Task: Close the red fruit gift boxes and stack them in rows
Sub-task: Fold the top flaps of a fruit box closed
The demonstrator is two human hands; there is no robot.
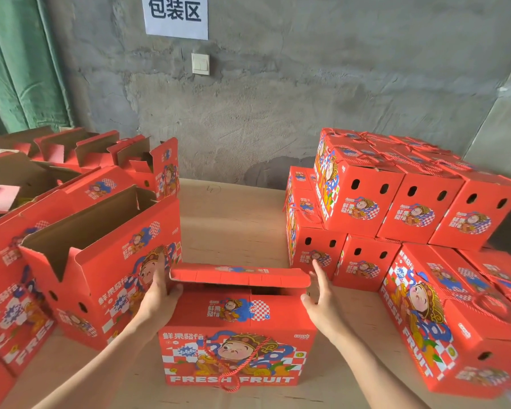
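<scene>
Centre front: red gift box [236, 349] on the cardboard-covered table [233, 219], long printed face to camera, rope handle [233, 370] hanging loose down that face. Near top panel lies flat; far lid flap [239, 276] is half lowered over the opening, not seated.

Left hand [157, 296] is against the box's left end, fingers straight and pointing up beside the flap's end, thumb on the top edge, no wrap-round grip. Right hand [319, 299] is at the right end, fingers straight, thumb spread toward the corner; contact with the flap unclear. Neither hand grips anything.

Handling, my guess: corrugated card, stiff on the panels, weak at creases and vent holes. Contents hidden, so weight unknown; expect heft if fruit is inside. Printed skin probably a bit slick. Press the flap along its fold, then lift with palms on both short ends or under the base, not by the flaps.

Left: open boxes [101, 255], flaps up, nearest just beside the centre box. Right: closed stack [357, 196], two tiers in rows, near. Back: grey wall, paper sign [176, 16], switch [200, 64], green curtain [18, 69]
</scene>
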